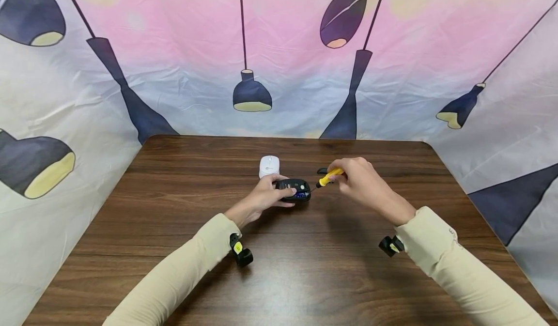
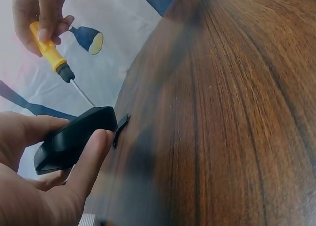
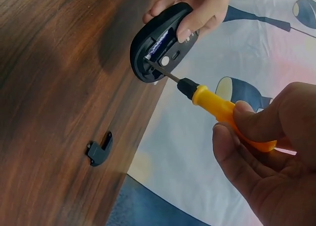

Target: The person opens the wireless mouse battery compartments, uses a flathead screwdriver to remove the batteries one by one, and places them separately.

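My left hand grips a black computer mouse above the table, its underside turned toward the right hand. The mouse's battery bay lies uncovered, with a blue battery inside. In my right hand is a yellow-handled screwdriver, pinched between thumb and fingers. Its metal tip reaches into the bay near the battery's end in the right wrist view; whether it touches the battery I cannot tell. A small black battery cover lies on the table, partly hidden behind the right hand and screwdriver in the head view.
A white computer mouse stands on the brown wooden table, just beyond the left hand. Behind the table hangs a cloth backdrop printed with lamps. Each wrist carries a small black camera.
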`<state>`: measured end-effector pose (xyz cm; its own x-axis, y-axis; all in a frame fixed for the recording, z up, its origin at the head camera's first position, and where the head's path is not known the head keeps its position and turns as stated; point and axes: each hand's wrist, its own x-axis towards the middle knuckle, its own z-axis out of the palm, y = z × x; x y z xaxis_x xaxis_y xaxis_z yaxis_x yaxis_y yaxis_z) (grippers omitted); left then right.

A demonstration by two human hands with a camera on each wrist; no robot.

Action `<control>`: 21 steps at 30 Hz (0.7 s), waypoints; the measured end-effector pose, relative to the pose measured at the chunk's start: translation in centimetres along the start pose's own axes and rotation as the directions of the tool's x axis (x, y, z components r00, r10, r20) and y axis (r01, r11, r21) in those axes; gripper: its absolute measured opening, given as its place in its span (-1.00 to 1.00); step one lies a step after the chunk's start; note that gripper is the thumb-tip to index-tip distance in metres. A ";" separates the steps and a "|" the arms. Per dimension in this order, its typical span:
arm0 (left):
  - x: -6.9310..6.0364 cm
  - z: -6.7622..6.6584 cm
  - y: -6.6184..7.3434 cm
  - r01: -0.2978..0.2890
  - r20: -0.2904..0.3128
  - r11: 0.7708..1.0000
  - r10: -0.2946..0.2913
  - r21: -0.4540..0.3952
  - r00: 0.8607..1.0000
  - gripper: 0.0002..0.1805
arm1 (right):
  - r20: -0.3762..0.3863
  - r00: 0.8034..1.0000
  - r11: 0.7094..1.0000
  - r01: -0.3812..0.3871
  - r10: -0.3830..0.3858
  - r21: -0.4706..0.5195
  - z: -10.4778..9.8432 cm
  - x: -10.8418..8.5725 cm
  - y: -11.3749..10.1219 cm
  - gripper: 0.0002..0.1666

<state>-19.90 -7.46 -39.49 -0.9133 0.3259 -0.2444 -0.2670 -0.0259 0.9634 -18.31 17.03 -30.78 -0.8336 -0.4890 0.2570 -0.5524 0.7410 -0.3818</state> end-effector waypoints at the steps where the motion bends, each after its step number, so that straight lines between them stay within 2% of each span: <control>1: 0.0 0.0 0.0 -0.002 -0.001 1.000 0.002 -0.007 1.000 -0.47 | 0.000 1.000 1.000 -0.006 0.006 0.012 0.0 0.0 0.1 -0.87; 6: 0.0 -0.1 0.1 -0.006 -0.005 0.999 0.006 -0.040 1.000 -0.49 | 0.022 0.997 0.989 -0.074 0.071 0.125 -0.3 -0.3 1.6 -0.84; 12: -0.1 -0.2 0.2 -0.005 0.017 0.997 0.006 -0.075 1.000 -0.51 | 0.083 0.986 0.947 -0.160 0.142 0.280 -0.3 -0.8 3.9 -0.86; 21: -0.2 -0.3 0.4 0.018 0.027 0.993 -0.014 -0.120 1.000 -0.53 | 0.163 0.972 0.896 -0.221 0.170 0.384 0.3 -1.3 6.3 -0.83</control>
<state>-19.92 -7.84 -39.15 -0.9008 0.3514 -0.2553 -0.3180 -0.1332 0.9387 -20.73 22.21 -33.77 -0.9047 -0.4241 0.0405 -0.3122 0.5953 -0.7403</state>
